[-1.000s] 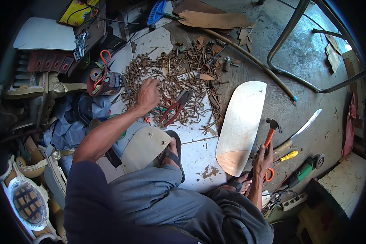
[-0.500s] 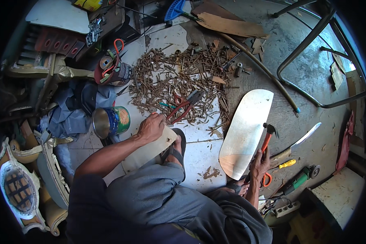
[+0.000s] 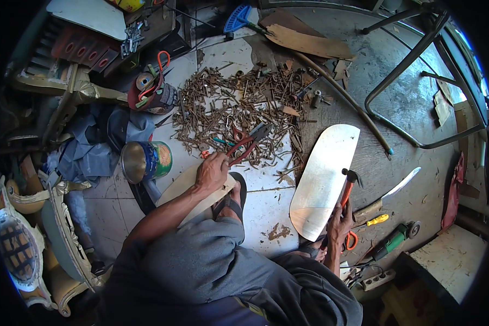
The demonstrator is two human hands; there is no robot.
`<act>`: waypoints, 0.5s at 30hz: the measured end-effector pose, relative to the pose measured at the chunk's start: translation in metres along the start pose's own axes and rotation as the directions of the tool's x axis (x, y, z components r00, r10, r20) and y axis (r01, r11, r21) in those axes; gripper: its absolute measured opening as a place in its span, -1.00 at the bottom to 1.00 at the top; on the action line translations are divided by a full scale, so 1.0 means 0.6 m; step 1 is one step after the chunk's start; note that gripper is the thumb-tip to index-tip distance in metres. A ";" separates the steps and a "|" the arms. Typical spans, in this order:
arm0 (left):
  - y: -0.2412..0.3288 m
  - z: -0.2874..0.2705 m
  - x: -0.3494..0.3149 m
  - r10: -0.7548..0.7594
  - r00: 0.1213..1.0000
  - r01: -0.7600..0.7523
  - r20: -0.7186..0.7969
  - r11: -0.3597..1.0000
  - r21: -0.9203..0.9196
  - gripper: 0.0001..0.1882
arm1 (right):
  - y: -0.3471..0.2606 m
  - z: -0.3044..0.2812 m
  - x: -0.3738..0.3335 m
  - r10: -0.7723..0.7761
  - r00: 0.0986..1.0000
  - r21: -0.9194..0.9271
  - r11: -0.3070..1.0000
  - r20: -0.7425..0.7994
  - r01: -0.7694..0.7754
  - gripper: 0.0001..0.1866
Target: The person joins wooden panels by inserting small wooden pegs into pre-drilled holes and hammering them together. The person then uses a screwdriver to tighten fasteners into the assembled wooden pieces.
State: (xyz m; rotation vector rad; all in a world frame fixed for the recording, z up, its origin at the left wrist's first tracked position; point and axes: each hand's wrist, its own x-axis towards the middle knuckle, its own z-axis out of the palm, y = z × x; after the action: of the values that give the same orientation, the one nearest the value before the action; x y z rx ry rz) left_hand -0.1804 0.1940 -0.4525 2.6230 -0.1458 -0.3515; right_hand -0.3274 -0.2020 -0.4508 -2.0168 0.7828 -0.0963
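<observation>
Centrally, the left hand point(image 3: 212, 173) is laid knuckles-up on a pale curved wooden piece point(image 3: 186, 187), its fingers curled together over the far edge of that piece. A sandal point(image 3: 232, 196) is seen just beside it at 4 o'clock, and red-handled pliers point(image 3: 244, 148) lie near at 1 o'clock, at the edge of a wide heap of rusty nails point(image 3: 228, 106). A tin can point(image 3: 145, 161) lies on its side at 9 o'clock of the hand. The right hand point(image 3: 338, 224) is closed around the orange handle of a hammer point(image 3: 348, 187), whose head is raised beside a long pale board point(image 3: 326, 176). A yellow-handled screwdriver point(image 3: 376, 220) is seen at 3 o'clock of that hand.
</observation>
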 end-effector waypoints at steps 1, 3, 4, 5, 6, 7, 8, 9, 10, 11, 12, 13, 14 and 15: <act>-0.036 0.001 0.005 -0.028 0.997 0.032 -0.071 0.998 0.063 -0.80 | -0.001 -0.001 -0.002 0.009 1.000 0.008 1.000 0.003 -0.009 -0.58; -0.086 -0.009 0.014 -0.072 0.981 0.092 -0.182 0.990 0.103 -0.77 | 0.010 0.002 -0.005 0.027 1.000 0.045 0.999 -0.003 -0.026 -0.58; -0.105 -0.016 0.014 -0.067 0.980 0.093 -0.187 0.986 0.135 -0.75 | 0.017 0.003 -0.007 0.033 0.999 0.076 0.997 -0.011 -0.032 -0.57; -0.109 -0.022 0.017 -0.083 0.981 0.110 -0.175 0.983 0.149 -0.75 | 0.018 0.003 -0.010 0.042 0.999 0.060 0.997 -0.013 -0.041 -0.57; -0.112 -0.027 0.019 -0.099 0.981 0.126 -0.164 0.978 0.164 -0.74 | 0.018 0.003 -0.013 0.051 0.999 0.045 0.998 -0.014 -0.050 -0.56; -0.113 -0.030 0.021 -0.115 0.981 0.142 -0.154 0.973 0.179 -0.74 | 0.017 0.004 -0.015 0.060 0.998 0.030 0.998 -0.015 -0.059 -0.56; -0.110 -0.030 0.024 -0.131 0.977 0.163 -0.166 0.967 0.195 -0.75 | 0.018 0.005 -0.018 0.083 0.996 0.041 0.996 -0.009 -0.083 -0.56; -0.105 -0.027 0.027 -0.120 0.976 0.155 -0.184 0.970 0.187 -0.74 | 0.018 0.006 -0.020 0.107 0.994 0.052 0.993 -0.002 -0.107 -0.55; -0.099 -0.024 0.030 -0.109 0.973 0.147 -0.202 0.973 0.179 -0.73 | 0.019 0.007 -0.021 0.130 0.991 0.064 0.989 0.005 -0.130 -0.55; -0.087 -0.020 0.034 -0.100 0.971 0.138 -0.219 0.976 0.168 -0.73 | 0.019 0.006 -0.022 0.137 0.990 0.065 0.988 0.012 -0.138 -0.55; -0.075 -0.017 0.039 -0.097 0.977 0.130 -0.190 0.977 0.169 -0.73 | 0.020 0.005 -0.022 0.144 0.989 0.067 0.987 0.020 -0.145 -0.55; -0.063 -0.015 0.043 -0.094 0.983 0.121 -0.161 0.978 0.170 -0.74 | 0.019 0.003 -0.022 0.151 0.988 0.069 0.986 0.026 -0.153 -0.55; -0.058 -0.016 0.043 -0.093 0.986 0.116 -0.135 0.977 0.177 -0.74 | 0.002 0.001 -0.022 0.198 0.979 0.087 0.976 0.048 -0.202 -0.55; -0.062 -0.013 0.041 -0.097 0.985 0.123 -0.145 0.976 0.178 -0.74 | 0.004 0.001 -0.022 0.176 0.984 0.079 0.981 0.042 -0.179 -0.55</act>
State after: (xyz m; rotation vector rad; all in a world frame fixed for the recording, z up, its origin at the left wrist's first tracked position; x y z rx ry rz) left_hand -0.1532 0.2261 -0.4692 2.8374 0.0136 -0.2036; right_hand -0.3386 -0.1951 -0.4499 -1.8578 0.9175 0.0095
